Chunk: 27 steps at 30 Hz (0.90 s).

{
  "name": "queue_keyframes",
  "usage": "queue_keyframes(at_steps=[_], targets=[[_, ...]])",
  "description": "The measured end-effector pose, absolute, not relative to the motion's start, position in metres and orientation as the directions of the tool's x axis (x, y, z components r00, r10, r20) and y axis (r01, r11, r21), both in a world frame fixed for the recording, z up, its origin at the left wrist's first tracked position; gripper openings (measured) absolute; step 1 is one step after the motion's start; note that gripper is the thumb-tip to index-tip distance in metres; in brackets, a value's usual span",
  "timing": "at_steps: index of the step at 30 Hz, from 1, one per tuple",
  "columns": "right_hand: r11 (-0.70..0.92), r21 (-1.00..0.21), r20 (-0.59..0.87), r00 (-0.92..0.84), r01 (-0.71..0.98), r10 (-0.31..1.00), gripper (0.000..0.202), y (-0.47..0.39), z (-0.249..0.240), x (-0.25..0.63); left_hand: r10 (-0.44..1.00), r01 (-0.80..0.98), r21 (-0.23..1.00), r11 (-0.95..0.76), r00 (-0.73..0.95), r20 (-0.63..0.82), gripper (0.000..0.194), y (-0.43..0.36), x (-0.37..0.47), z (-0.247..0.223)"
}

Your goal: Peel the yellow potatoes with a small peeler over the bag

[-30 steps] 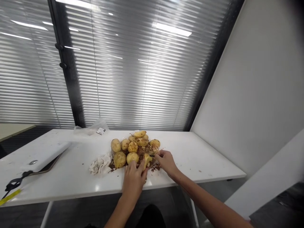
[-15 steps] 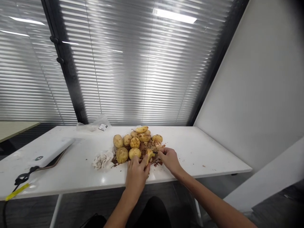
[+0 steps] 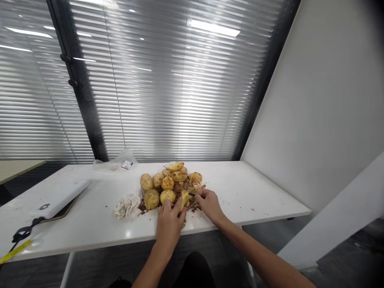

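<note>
Left hand (image 3: pixel 169 221) curled round knobbly yellow potato piece (image 3: pixel 185 196), underside hidden | right hand (image 3: pixel 209 205) pinching slim black tool (image 3: pixel 191 194), type unclear

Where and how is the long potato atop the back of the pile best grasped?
Probably across its middle, from above: the long potato lies sideways over other potatoes, slim front to back, with nothing covering its top.
</note>
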State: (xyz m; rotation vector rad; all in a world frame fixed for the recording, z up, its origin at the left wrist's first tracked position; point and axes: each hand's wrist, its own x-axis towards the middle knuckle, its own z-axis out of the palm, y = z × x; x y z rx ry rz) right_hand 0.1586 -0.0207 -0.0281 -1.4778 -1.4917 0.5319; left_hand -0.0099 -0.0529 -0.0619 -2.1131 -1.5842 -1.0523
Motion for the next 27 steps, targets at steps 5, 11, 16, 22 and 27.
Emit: queue_keyframes(at_steps=[5, 11, 16, 22, 27], targets=[[0.186, -0.812, 0.336, 0.181, 0.554, 0.924, 0.019, -0.023, -0.031, 0.159, 0.707, 0.931, 0.183, -0.316, 0.102, 0.700, 0.032, -0.053, -0.010, -0.062], [0.279, -0.745, 0.410, 0.086, 0.606, 0.908, 0.021, -0.021, -0.032, 0.158, 0.687, 0.944, 0.162, -0.288, 0.085, 0.722, 0.032, -0.054, -0.011, -0.062], [0.373, -0.615, 0.509, -0.011, 0.695, 0.861, 0.023, -0.012, -0.024, 0.165, 0.691, 0.957, 0.146, -0.249, 0.070, 0.720, 0.040, -0.057, -0.010, -0.059], [0.583, -0.316, 0.596, -0.321, 0.749, 0.736, 0.016, -0.008, -0.027, 0.161, 0.692, 0.958, 0.139, -0.252, 0.078, 0.717, 0.039, -0.056, -0.010, -0.061], [0.582, -0.164, 0.679, -0.337, 0.796, 0.652, 0.023, -0.005, -0.039, 0.155, 0.719, 0.958, 0.177, -0.226, 0.041, 0.694, 0.038, -0.055, -0.009, -0.061]])
